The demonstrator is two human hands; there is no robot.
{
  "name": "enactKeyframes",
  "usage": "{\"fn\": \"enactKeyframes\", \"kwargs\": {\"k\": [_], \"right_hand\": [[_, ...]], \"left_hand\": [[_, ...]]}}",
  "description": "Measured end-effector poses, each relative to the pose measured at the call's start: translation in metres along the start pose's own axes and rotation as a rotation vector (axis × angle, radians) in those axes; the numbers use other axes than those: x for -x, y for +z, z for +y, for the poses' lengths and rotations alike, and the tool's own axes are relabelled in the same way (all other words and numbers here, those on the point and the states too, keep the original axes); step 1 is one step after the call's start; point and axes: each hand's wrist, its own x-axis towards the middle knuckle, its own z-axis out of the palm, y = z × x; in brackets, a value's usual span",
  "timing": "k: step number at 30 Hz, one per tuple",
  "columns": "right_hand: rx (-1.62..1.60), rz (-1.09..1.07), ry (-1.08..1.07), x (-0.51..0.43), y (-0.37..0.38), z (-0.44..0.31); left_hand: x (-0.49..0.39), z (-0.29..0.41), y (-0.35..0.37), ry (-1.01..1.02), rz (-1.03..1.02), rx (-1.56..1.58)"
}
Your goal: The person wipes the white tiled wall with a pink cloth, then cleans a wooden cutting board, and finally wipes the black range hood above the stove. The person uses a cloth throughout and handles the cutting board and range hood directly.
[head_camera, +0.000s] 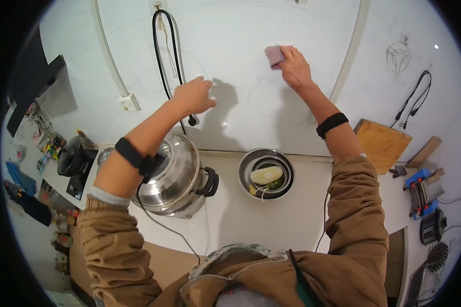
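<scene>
My right hand [296,69] grips a folded pinkish cloth [274,56] against the white wall [238,46]. To its left, my left hand [194,96] is raised before the wall with fingers apart and nothing in it. A looped black cable [156,50] with a plug hangs from a wall hook right beside that hand. Under my left forearm stands a large lidded stainless steel pot [180,172], partly hidden by the arm. Between my arms, nested metal bowls [246,184] on the white counter [253,218] hold a pale peeled vegetable [266,175].
At left are a dark wok [70,156] on a cooktop and a wall socket [129,103]. A wooden cutting board [384,144] leans on the wall at right, near a hand-cranked-looking roller machine [422,193] and a dark lidded pot [432,227]. Thin cables run down from my wrists.
</scene>
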Motion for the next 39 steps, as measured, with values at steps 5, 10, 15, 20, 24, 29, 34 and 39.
{"fn": "enactKeyframes", "kwargs": {"k": [5,10,15,20,24,29,34,39], "right_hand": [[0.000,0.317,0.061,-0.053,0.020,-0.024],[-0.084,0.347,-0.037,-0.079,0.050,-0.071],[-0.066,-0.132,-0.296,0.018,0.055,-0.076],[-0.028,-0.051,-0.159,0.043,0.047,-0.037],[0.021,-0.002,-0.205,0.037,0.059,-0.066],[0.104,-0.180,-0.172,0.053,0.065,-0.096],[0.117,-0.041,-0.044,0.064,0.037,-0.048],[0.214,-0.264,-0.068,0.086,0.022,-0.034]], "left_hand": [[-0.033,0.028,0.016,0.023,-0.042,-0.026],[-0.027,0.049,0.021,-0.003,-0.122,0.013],[0.007,0.047,-0.001,-0.041,-0.234,0.005],[0.044,0.039,-0.004,-0.041,-0.192,-0.003],[0.044,0.036,0.006,-0.027,-0.225,-0.011],[0.035,0.048,0.008,0.062,-0.154,0.034],[0.043,0.060,-0.009,0.151,-0.091,0.051],[0.052,0.075,-0.018,0.136,-0.065,0.057]]}}
